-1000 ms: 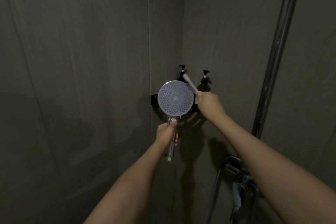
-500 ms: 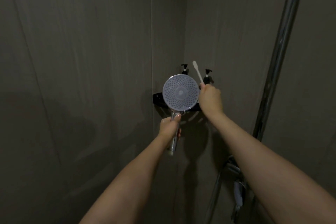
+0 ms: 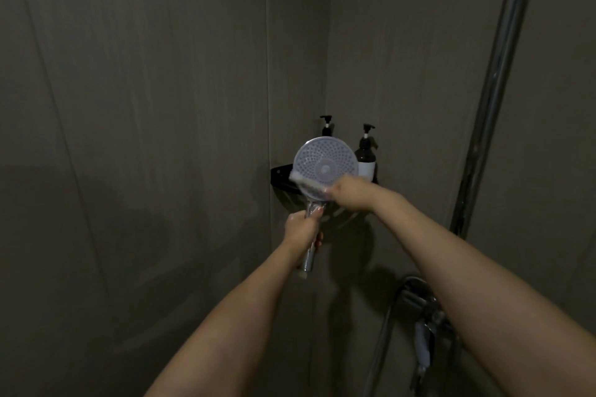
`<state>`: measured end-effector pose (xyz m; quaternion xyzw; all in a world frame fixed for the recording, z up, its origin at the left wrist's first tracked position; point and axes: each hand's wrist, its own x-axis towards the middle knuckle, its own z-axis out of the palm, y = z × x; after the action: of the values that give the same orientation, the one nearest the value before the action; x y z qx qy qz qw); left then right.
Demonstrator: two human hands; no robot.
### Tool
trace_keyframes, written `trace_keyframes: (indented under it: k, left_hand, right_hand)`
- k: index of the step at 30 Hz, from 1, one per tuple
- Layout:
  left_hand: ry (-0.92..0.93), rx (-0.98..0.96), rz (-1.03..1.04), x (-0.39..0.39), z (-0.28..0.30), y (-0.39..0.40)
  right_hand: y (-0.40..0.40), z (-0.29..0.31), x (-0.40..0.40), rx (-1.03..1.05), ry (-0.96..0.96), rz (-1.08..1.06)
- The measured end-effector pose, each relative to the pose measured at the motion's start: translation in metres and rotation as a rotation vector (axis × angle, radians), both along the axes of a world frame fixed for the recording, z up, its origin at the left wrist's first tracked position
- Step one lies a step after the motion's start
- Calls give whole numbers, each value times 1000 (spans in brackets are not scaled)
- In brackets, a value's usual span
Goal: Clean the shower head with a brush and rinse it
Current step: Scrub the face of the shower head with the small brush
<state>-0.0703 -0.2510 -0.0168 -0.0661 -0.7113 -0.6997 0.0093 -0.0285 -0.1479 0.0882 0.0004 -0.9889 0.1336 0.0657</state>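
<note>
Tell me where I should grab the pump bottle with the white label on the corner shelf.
Grip the pump bottle round its dark body above the white label, coming from the right and front. The shower head covers its left side, your right hand is busy with the brush, and the narrow pump top looks a poor hold.

Grey-white dotted shower head (image 3: 325,164), white brush (image 3: 304,183), black bottles (image 3: 366,151).

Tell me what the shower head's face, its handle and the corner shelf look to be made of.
Shower head face: pale matte, probably plastic, dotted with nozzle holes. Handle, gripped by the left hand: shiny chrome finish with bright reflections; metal or plated plastic, can't tell. Corner shelf: black, faint sheen, likely coated metal.
</note>
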Motion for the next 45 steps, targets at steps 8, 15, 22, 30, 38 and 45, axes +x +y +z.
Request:
trace_keyframes:
  k: [8,15,22,30,38,45]
  left_hand:
    - [-6,-4,18,-5,-3,-5]
    - [-34,11,40,-10,-9,-4]
    - [11,-31,39,-12,-10,-4]
    - [28,-90,36,-10,-12,-3]
    - [50,-120,34,-5,-9,-3]
    - [32,-65,7,-3,-6,-3]
  right_hand:
    - [13,8,-16,-442,502,-244]
    - [-1,12,-5,-17,-17,113]
    - [-2,13,-9,-196,64,-47]
    - [-1,8,-7,-258,149,-71]
    - [3,9,2,-152,181,-16]
    - [12,5,3,-251,77,-33]
